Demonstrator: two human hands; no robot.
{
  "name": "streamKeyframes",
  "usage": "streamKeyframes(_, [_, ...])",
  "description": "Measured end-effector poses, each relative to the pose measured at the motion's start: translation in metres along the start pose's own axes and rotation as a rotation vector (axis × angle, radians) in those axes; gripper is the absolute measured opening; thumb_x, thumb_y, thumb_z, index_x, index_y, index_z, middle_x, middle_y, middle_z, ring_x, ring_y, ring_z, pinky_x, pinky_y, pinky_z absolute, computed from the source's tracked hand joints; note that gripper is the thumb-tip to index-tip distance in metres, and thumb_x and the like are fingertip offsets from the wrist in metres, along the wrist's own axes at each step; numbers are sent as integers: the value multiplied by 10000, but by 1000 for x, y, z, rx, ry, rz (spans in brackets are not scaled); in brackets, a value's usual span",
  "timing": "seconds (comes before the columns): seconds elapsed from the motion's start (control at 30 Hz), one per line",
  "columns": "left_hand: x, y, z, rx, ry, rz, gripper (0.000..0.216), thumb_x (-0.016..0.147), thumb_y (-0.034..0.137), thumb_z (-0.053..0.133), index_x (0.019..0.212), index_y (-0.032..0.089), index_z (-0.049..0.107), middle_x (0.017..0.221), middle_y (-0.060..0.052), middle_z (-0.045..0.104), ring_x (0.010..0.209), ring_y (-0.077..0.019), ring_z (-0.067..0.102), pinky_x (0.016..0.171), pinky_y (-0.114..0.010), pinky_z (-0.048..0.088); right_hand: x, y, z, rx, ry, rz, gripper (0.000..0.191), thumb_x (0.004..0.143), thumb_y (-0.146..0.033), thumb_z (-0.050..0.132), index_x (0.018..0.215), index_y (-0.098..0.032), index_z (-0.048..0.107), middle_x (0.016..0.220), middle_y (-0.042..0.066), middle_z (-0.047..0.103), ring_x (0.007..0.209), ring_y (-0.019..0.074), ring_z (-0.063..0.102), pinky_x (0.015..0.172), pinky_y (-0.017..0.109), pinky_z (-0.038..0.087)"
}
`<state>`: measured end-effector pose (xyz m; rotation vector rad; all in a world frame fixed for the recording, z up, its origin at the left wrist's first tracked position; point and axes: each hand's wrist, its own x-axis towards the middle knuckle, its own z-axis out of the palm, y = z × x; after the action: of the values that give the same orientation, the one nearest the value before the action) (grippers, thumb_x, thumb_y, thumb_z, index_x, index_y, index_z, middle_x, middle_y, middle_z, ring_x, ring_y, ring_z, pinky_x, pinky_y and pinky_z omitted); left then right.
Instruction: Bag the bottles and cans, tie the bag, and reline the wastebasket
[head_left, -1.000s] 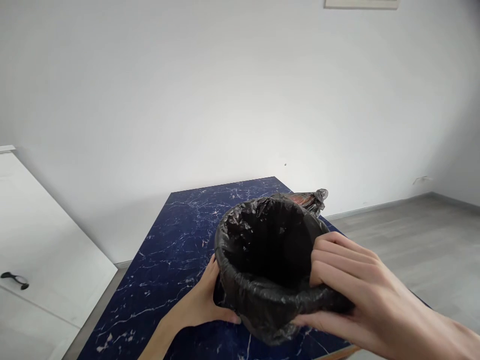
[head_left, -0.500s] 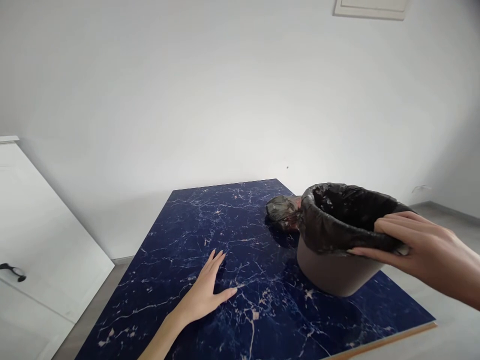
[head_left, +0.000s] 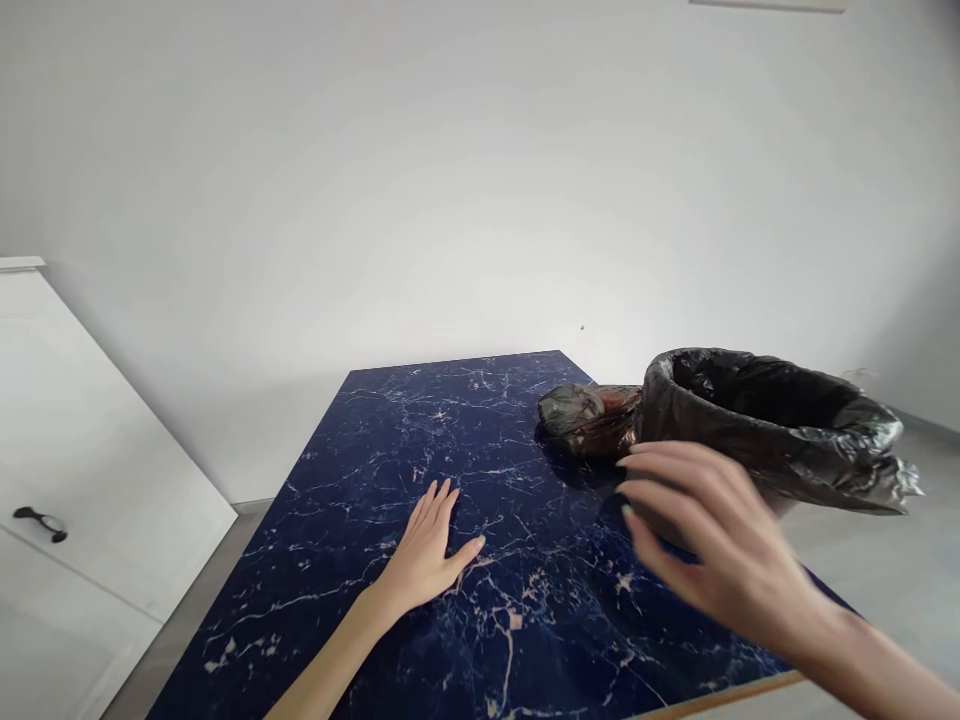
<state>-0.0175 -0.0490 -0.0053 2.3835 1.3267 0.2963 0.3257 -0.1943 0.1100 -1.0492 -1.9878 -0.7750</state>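
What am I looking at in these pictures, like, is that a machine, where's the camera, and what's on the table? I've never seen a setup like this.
There's no machine: these are a person's own bare hands. The one camera is worn on their head, looking forward and down.

On the dark blue, marble-patterned table, a black-lined bin stands toward the right, its opening facing up. Beside it lies a crumpled dark plastic bundle; what's inside isn't clear.

The left hand is spread palm down at the tabletop, and the right hand is in front of the bin with fingers curved. Neither visibly holds anything.
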Motion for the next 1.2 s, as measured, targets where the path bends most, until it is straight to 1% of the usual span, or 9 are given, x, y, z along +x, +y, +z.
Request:
streamKeyframes(0.07, [19, -4, 2, 20, 31, 15, 973, 1015, 839, 467, 1766, 247, 290, 1853, -126, 164, 1712, -440, 115, 1359, -665, 275, -2, -17, 36, 150, -150, 0, 323, 1011, -105, 661, 1323, -185, 661, 1392, 156, 702, 1411, 330, 614, 1144, 527, 552])
streamKeyframes(0.13, [38, -9, 2, 38, 80, 25, 952, 1030, 824, 452, 1756, 226, 307, 1845, -151, 205, 1714, -423, 143, 1372, -635, 254, -7, -25, 77, 335, -301, 73, 329, 1061, -146, 579, 1380, -199, 642, 1529, 162, 644, 1528, 340, 527, 1224, 575, 505])
streamKeyframes(0.2, [53, -14, 2, 56, 134, 23, 897, 1072, 777, 406, 1740, 184, 324, 1829, -187, 257, 1715, -401, 175, 1383, -622, 219, -13, -27, 119, 389, -380, 112, 352, 1088, -227, 562, 1432, -206, 632, 1609, 167, 590, 1576, 338, 484, 1261, 575, 485])
streamKeyframes(0.27, [60, -17, 3, 72, 176, 19, 838, 1109, 719, 367, 1718, 144, 349, 1810, -212, 302, 1713, -383, 206, 1389, -615, 201, -18, -25, 156, 433, -438, 157, 390, 1096, -301, 574, 1472, -209, 620, 1671, 165, 534, 1610, 325, 446, 1292, 550, 458])
streamKeyframes(0.37, [59, -19, 6, 87, 202, 27, 767, 1134, 666, 349, 1696, 145, 390, 1797, -197, 346, 1707, -366, 239, 1391, -605, 217, -22, -22, 202, 476, -494, 274, 468, 1126, -387, 519, 1538, -176, 583, 1733, 186, 450, 1634, 314, 409, 1313, 532, 427])
streamKeyframes(0.5, [52, -16, 8, 94, 205, 30, 734, 1141, 656, 346, 1697, 181, 401, 1798, -158, 364, 1701, -355, 263, 1394, -585, 242, -20, -21, 240, 501, -528, 430, 552, 1153, -457, 420, 1597, -150, 539, 1741, 194, 435, 1632, 314, 412, 1323, 531, 404])
streamKeyframes(0.67, [50, -11, 7, 103, 198, 24, 736, 1147, 652, 322, 1695, 169, 407, 1795, -160, 369, 1699, -351, 269, 1391, -579, 257, -21, -22, 251, 515, -550, 502, 605, 1153, -546, 377, 1602, -182, 556, 1737, 159, 453, 1637, 310, 402, 1340, 551, 372])
streamKeyframes(0.8, [50, -10, 6, 114, 195, 24, 723, 1154, 631, 319, 1688, 153, 411, 1796, -167, 363, 1701, -351, 266, 1391, -585, 251, -23, -24, 247, 518, -565, 468, 581, 1144, -485, 429, 1597, -150, 567, 1738, 163, 448, 1653, 307, 369, 1375, 552, 298])
streamKeyframes(1.2, [50, -13, 8, 131, 198, 50, 627, 1165, 562, 352, 1683, 215, 411, 1798, -133, 375, 1699, -334, 278, 1394, -584, 255, -19, -24, 237, 507, -584, 445, 559, 1150, -444, 425, 1625, -179, 552, 1750, 136, 424, 1665, 287, 340, 1377, 552, 309])
